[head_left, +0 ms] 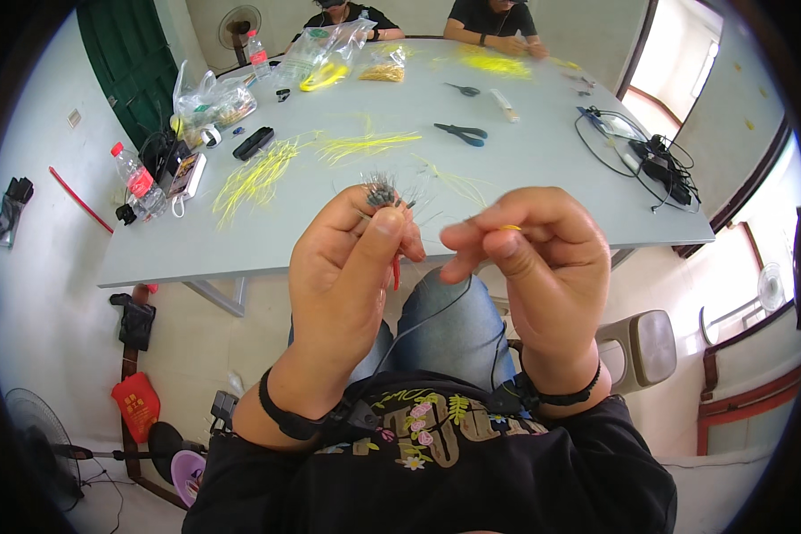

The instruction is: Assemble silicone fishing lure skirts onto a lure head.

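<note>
My left hand (343,258) is closed around a small bundle of fine dark wire-like strands (382,190), whose loose ends fan out above the thumb. A thin red piece (396,271) hangs below the fingers of that hand. To the right, apart from it, my right hand (552,254) pinches a small yellow piece (510,228) between thumb and fingers; its fingertips are slightly blurred. Both hands are raised over the near edge of the grey table (329,236). Just beyond them lie loose yellow strands (262,173) and a second spread of yellow strands (365,145).
Dark-handled scissors (463,133), smaller scissors (463,90) and a bag of golden pieces (384,67) lie farther back. Bottles, plastic bags and a white box (187,175) stand at left. Black cables (667,169) lie at right. Two people sit across the table.
</note>
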Demonstrator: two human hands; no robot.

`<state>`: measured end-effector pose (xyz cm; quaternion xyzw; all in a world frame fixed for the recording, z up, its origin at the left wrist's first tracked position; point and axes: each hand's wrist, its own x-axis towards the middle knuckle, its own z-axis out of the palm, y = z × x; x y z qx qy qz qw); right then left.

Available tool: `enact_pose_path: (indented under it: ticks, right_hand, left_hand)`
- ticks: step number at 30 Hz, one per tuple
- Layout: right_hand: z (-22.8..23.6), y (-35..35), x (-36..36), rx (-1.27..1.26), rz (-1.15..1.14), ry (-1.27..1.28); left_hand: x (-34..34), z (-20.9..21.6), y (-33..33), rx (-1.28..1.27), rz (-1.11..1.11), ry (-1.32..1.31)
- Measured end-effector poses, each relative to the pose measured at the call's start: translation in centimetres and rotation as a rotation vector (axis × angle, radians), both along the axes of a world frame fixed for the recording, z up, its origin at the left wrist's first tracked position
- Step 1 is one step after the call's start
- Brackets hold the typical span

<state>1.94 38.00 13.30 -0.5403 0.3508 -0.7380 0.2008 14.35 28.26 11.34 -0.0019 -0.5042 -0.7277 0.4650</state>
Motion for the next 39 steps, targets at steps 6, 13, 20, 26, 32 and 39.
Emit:
enact_pose_path:
  ticks: [6, 13, 20, 26, 32, 39]
  right_hand:
    - [0.2, 0.0, -0.4, -0.014, -0.061, 0.070]
    - [0.6, 0.3, 0.0, 0.290, 0.062, -0.114]
    - [1.0, -0.4, 0.3, 0.316, 0.064, -0.164]
    - [0.4, -0.9, -0.1, 0.342, 0.076, -0.160]
    - [0.6, -1.3, 0.1, 0.370, 0.031, -0.176]
    - [-0.1, -1.7, -0.7, 0.363, 0.101, -0.204]
  left_hand:
    - [0.1, -0.3, -0.2, -0.072, 0.032, -0.017]
    - [0.0, -0.6, -0.4, -0.137, 0.089, -0.091]
    - [-0.3, -0.7, -0.2, -0.174, 0.126, -0.033]
    - [-0.5, -1.0, -0.2, -0.161, 0.137, -0.035]
    - [-0.4, -1.4, -0.7, -0.185, 0.115, -0.064]
    - [-0.8, -1.2, -1.0, -0.223, 0.203, -0.111]
